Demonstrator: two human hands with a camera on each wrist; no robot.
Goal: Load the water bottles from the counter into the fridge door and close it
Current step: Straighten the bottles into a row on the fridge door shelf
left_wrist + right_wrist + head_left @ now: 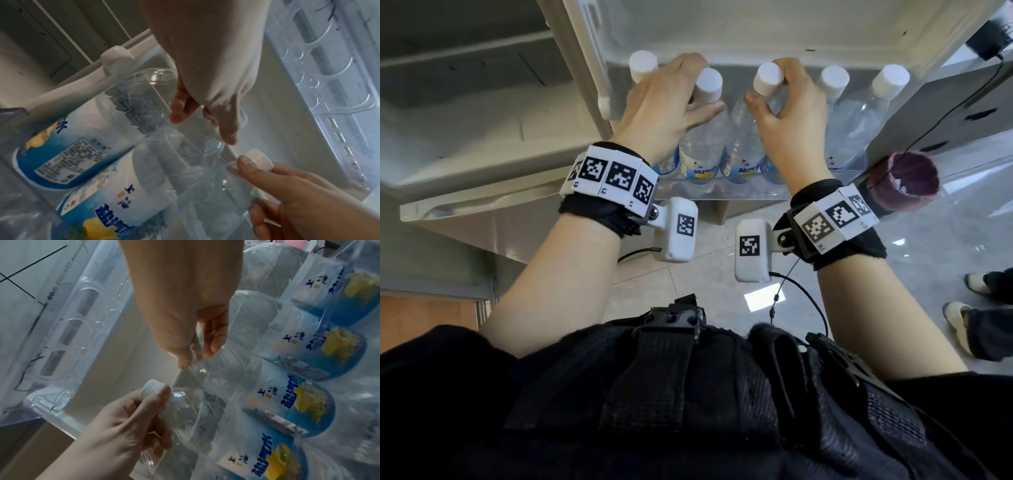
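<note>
Both clamped: left grip [671, 99] round one bottle [703, 137] neck, right grip [789, 102] round its neighbour [746, 137], upright in door shelf [722, 192].

We stand on a pale tiled floor [945, 246] with a glossy finish; a bright patch of light [763, 298] reflects off it just ahead of us. To our right, another person's shoes [959, 322] in light soles rest on the tiles. At lower left a strip of wooden panel [424, 315] shows beneath grey cabinet surfaces [441, 260]. The light is soft and even.
</note>
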